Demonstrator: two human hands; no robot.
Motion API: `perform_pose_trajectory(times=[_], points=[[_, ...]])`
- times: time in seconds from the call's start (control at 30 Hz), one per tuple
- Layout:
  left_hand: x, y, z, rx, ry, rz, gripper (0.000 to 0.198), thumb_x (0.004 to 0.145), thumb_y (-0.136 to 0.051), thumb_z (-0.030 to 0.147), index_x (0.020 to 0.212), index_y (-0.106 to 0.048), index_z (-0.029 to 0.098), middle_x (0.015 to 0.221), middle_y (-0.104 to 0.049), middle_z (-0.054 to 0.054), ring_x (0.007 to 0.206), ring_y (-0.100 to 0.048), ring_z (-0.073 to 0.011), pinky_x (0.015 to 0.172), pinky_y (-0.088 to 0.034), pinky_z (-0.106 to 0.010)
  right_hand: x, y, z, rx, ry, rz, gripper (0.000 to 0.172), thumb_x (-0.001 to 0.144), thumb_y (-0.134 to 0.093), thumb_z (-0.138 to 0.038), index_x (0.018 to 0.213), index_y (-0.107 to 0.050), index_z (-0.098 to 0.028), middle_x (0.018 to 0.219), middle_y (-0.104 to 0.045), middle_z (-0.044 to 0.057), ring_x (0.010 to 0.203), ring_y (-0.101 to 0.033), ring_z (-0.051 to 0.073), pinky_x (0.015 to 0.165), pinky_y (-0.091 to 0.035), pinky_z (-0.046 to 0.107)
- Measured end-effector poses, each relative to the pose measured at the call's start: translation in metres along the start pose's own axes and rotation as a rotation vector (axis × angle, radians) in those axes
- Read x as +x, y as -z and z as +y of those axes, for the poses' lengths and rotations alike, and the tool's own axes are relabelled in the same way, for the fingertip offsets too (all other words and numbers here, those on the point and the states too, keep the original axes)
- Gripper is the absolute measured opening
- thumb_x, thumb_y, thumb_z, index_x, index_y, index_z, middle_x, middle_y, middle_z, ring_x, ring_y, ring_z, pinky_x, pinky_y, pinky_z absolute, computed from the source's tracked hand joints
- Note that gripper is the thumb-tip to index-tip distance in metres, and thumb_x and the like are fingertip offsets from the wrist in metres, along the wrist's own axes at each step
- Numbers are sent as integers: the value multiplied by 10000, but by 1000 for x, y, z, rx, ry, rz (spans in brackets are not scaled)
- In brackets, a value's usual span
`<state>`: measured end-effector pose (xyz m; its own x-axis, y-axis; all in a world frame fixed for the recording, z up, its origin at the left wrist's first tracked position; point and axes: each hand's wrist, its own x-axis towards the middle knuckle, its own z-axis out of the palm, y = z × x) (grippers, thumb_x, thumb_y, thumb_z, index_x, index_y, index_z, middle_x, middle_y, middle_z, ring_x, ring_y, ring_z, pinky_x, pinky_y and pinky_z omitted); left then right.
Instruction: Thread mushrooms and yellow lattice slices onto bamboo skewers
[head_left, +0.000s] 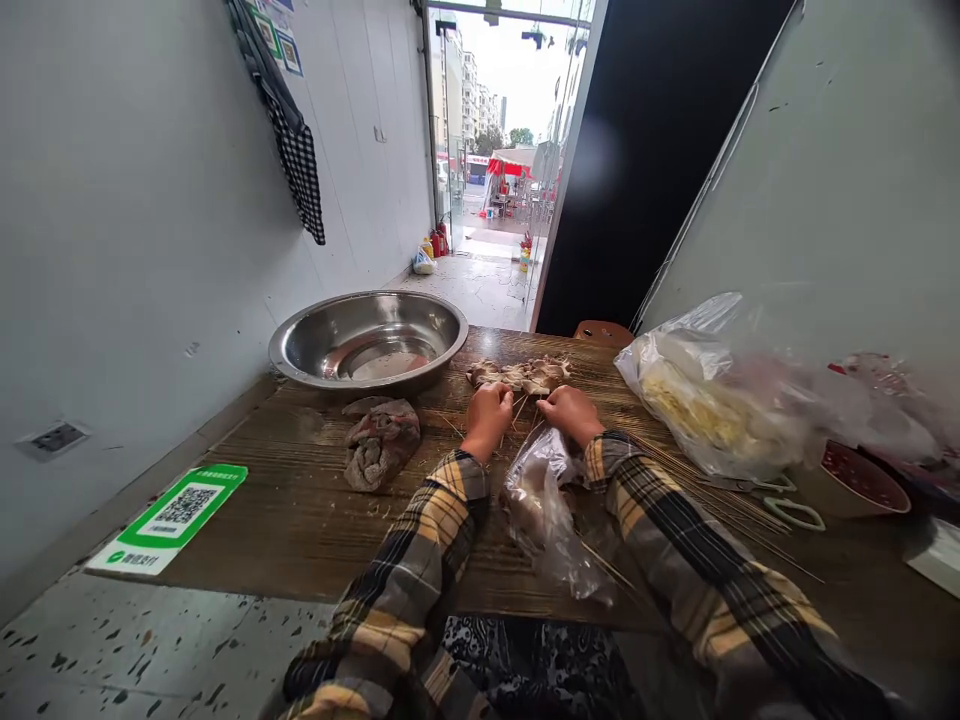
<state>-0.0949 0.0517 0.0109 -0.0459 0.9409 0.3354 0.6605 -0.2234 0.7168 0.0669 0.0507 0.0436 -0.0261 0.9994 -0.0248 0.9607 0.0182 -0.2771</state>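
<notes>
My left hand [489,414] is closed in a pinch at the near edge of a row of brownish, ragged food pieces [519,376], which look like mushrooms. Opposite it, my right hand [573,411] pinches beside the same row. Thin bamboo skewers show at the fingertips of both hands, though their grip is partly hidden. Between my forearms lies a crumpled clear plastic bag [541,500] with something pale inside. Loose bamboo skewers [739,505] lie to the right of my right sleeve.
A wide steel basin [367,380] stands at the back left, with a crumpled, stained cloth [381,445] before it. Right are a plastic bag of yellowish food [694,405], green-handled scissors [796,513] and a bowl [862,485]. A green QR-code sign [176,518] lies at the left edge.
</notes>
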Motion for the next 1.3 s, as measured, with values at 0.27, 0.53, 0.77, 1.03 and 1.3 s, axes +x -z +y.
perform_pose_trajectory(times=[0.27, 0.53, 0.77, 1.03, 1.3], points=[[-7, -5, 0, 267, 24, -110, 236, 871, -542, 315, 881, -728, 171, 952, -660, -119, 865, -606, -211, 726, -408, -297, 7, -9, -2, 114, -89, -17, 242, 782, -591, -317, 735, -788, -186, 848, -756, 126, 858, -684, 240, 642, -416, 260], [-10, -8, -2, 282, 31, -155, 231, 872, -544, 326, 885, -733, 193, 951, -680, -81, 872, -617, -182, 714, -415, -271, 13, -21, 7, 483, -98, 33, 207, 697, -638, -241, 533, -703, -132, 519, -659, 51, 513, -571, 128, 491, -353, 209], [-11, -8, -8, 244, 48, -154, 233, 868, -533, 306, 869, -737, 194, 929, -689, -77, 834, -619, -173, 698, -417, -265, 6, -13, 31, 842, -95, 176, 262, 775, -561, -330, 671, -668, -114, 603, -673, 52, 426, -465, 71, 408, -320, 185], [-13, -7, -4, 214, 48, -149, 222, 858, -541, 294, 851, -736, 188, 928, -691, -81, 865, -621, -183, 720, -426, -271, 20, -11, 41, 875, -136, 212, 225, 701, -670, -327, 599, -636, -129, 488, -609, 25, 385, -437, 68, 381, -312, 182], [-14, -7, -4, 200, 35, -152, 213, 858, -547, 290, 853, -736, 192, 916, -687, -76, 837, -617, -177, 709, -422, -269, 31, -34, 36, 627, -183, 108, 180, 672, -608, -215, 517, -659, -138, 330, -486, -19, 346, -417, 82, 382, -272, 199]])
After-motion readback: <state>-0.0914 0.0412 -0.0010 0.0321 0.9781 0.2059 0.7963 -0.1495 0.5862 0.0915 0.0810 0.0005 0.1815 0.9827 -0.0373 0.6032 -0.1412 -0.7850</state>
